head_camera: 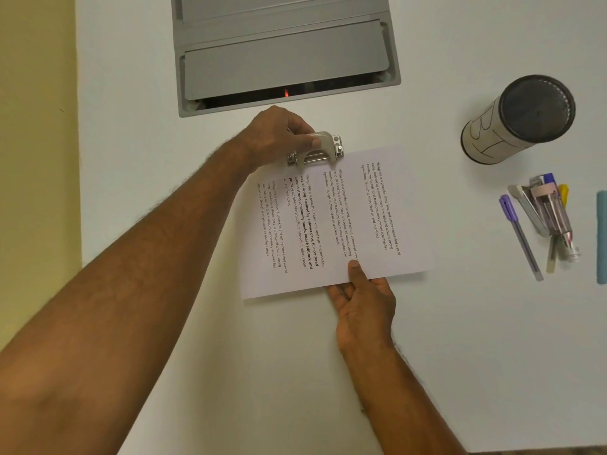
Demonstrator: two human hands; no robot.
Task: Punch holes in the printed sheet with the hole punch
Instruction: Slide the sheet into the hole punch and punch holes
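A printed sheet (361, 224) with several blocks of text lies slightly skewed on the white desk (460, 356). Its far edge sits in the slot of a grey metal hole punch (323, 149). My left hand (279, 136) grips the punch from the left, thumb on the lever. My right hand (361, 300) pinches the sheet's near edge, thumb on top of the paper and fingers underneath.
A grey cable hatch (285, 50) with hinged flaps is set into the desk just beyond the punch. At the right a mesh pen holder (519, 119) lies on its side, with loose pens and markers (542, 218) below it and a teal object (601, 234) at the frame edge.
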